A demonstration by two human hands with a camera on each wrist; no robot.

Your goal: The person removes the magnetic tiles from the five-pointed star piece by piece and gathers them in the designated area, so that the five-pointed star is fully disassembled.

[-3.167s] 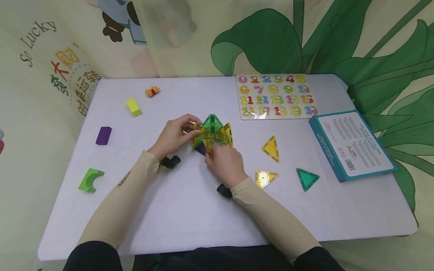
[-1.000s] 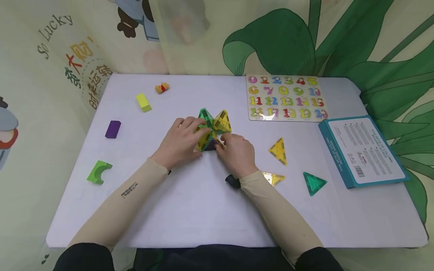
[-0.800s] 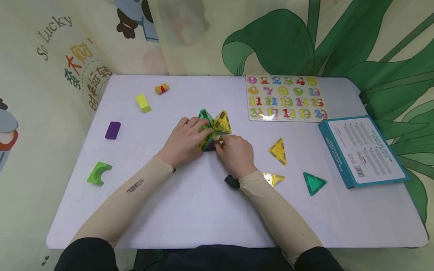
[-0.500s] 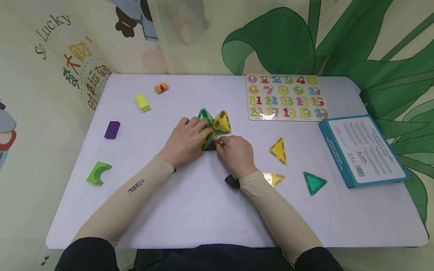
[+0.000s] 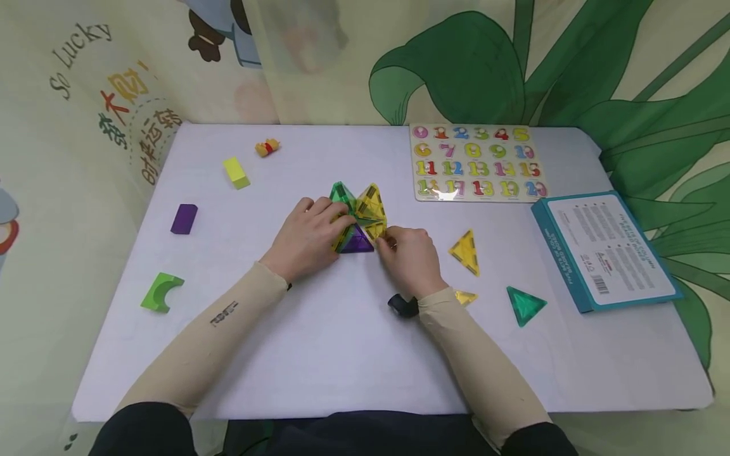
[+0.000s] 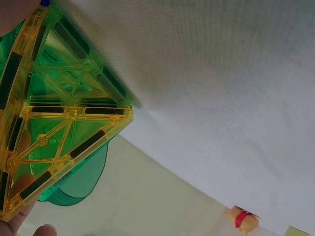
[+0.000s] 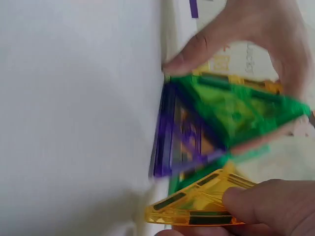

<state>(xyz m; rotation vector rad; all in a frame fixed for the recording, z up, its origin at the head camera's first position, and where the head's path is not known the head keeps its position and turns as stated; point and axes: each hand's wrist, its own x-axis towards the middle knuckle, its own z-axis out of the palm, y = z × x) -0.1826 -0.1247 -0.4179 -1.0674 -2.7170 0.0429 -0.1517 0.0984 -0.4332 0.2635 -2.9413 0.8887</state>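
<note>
In the head view, a structure of see-through green, yellow and purple triangular magnetic tiles stands mid-table, with a purple tile [image 5: 357, 242] at its near side. My left hand [image 5: 308, 239] grips the structure's left side. The right wrist view shows the left thumb at the lower corner of a green tile [image 7: 236, 108] and fingers behind it. Between thumb and fingers, my right hand [image 5: 412, 258] pinches a yellow triangular magnetic tile [image 7: 204, 199] beside the structure; whether the two touch I cannot tell. A yellow tile [image 6: 69, 132] and green tiles fill the left wrist view's left side.
Loose yellow tiles [image 5: 466, 253] and a green tile [image 5: 525, 305] lie right. Behind them are a number board [image 5: 478, 163] and a teal box [image 5: 607, 250]. A green arch block [image 5: 161, 292], purple block [image 5: 184, 218], yellow block [image 5: 236, 173] and small figure [image 5: 267, 147] line the left.
My right hand has drawn slightly right with the yellow tile, and more of the purple tile shows. Since the earliest frame, my left hand has moved over the structure's left side, which has turned.
</note>
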